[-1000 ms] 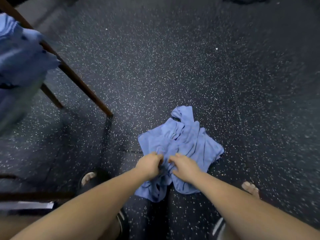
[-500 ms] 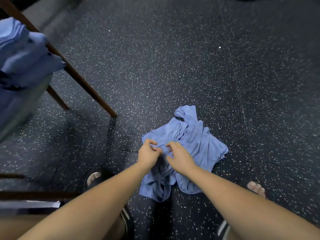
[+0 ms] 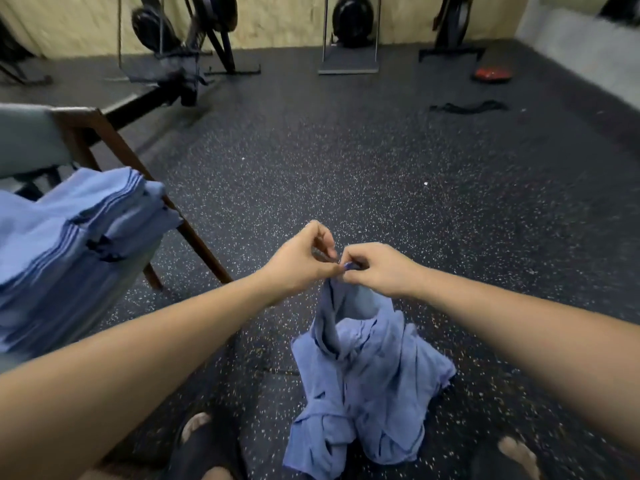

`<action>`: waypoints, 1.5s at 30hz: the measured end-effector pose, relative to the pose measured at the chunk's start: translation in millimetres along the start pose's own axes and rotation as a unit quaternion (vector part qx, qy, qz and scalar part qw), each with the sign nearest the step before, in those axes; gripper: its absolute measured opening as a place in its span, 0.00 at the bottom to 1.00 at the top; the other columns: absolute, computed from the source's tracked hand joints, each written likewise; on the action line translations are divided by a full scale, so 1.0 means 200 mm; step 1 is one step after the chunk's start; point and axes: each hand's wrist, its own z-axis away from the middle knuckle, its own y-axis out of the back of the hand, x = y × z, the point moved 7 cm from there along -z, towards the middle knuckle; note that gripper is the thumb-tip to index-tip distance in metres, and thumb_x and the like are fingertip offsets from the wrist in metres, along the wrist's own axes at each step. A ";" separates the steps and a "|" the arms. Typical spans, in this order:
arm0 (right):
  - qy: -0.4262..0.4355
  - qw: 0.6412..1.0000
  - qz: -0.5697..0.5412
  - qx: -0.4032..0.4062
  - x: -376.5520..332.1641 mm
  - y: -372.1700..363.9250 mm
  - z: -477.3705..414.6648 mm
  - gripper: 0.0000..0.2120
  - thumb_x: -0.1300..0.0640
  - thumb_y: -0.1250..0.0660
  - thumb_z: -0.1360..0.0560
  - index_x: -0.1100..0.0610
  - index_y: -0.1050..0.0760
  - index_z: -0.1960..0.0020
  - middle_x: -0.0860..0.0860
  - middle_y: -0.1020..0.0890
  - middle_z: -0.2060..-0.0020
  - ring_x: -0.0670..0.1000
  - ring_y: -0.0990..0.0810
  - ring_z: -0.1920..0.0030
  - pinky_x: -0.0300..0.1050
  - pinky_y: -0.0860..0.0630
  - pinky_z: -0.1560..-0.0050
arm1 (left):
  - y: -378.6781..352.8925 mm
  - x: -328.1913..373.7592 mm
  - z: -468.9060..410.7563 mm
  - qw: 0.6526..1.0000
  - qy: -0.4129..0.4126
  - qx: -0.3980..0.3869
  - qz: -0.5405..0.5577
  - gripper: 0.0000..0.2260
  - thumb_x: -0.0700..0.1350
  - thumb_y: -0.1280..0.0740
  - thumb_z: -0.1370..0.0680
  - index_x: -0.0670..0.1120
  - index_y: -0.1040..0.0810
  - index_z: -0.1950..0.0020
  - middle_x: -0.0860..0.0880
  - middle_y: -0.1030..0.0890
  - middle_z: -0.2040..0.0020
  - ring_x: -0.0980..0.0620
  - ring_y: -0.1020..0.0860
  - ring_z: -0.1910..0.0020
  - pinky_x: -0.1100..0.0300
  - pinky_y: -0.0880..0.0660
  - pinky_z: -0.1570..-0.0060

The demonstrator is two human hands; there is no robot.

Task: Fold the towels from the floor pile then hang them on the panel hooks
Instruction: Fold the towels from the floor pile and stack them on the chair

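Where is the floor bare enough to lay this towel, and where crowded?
Bare floor lies ahead of the left hand and right hand, between the chair leg and the black strap. Crowded: folded towels at left, the held towel and feet below.

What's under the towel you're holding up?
The left hand and right hand pinch the towel by its top; the rest bunches on the speckled floor. Anything beneath the heap is covered.
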 end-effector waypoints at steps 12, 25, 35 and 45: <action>0.108 0.977 0.074 0.168 -0.66 0.76 0.20 0.05 0.55 0.25 0.23 0.50 0.20 0.56 0.44 0.20 0.65 0.41 0.26 0.66 0.35 0.32 0.64 | 0.26 0.84 0.02 0.986 -0.160 0.044 -0.036 0.12 0.49 0.20 0.23 0.46 0.21 0.53 0.50 0.18 0.61 0.53 0.24 0.62 0.54 0.26 0.59; 0.077 0.981 0.001 0.177 -0.52 0.77 0.27 0.08 0.49 0.23 0.23 0.50 0.21 0.54 0.52 0.15 0.61 0.56 0.19 0.61 0.53 0.23 0.56 | 0.30 0.94 0.02 0.959 -0.212 0.125 -0.143 0.07 0.47 0.28 0.17 0.53 0.23 0.53 0.56 0.20 0.63 0.58 0.27 0.66 0.64 0.29 0.63; -0.036 0.989 -0.023 0.141 -0.22 0.91 0.36 0.14 0.49 0.20 0.25 0.56 0.22 0.59 0.51 0.21 0.68 0.46 0.29 0.66 0.46 0.37 0.62 | 0.63 0.73 -0.07 0.961 -0.165 0.220 -0.017 0.07 0.45 0.31 0.15 0.51 0.24 0.53 0.50 0.20 0.59 0.53 0.23 0.60 0.51 0.24 0.52; -0.019 0.970 -0.180 0.163 -0.23 0.99 0.48 0.14 0.54 0.20 0.27 0.63 0.20 0.58 0.54 0.22 0.67 0.47 0.28 0.67 0.36 0.31 0.68 | 0.81 0.60 -0.05 0.950 -0.108 0.294 0.012 0.06 0.49 0.32 0.15 0.51 0.23 0.51 0.51 0.18 0.56 0.54 0.23 0.57 0.43 0.20 0.47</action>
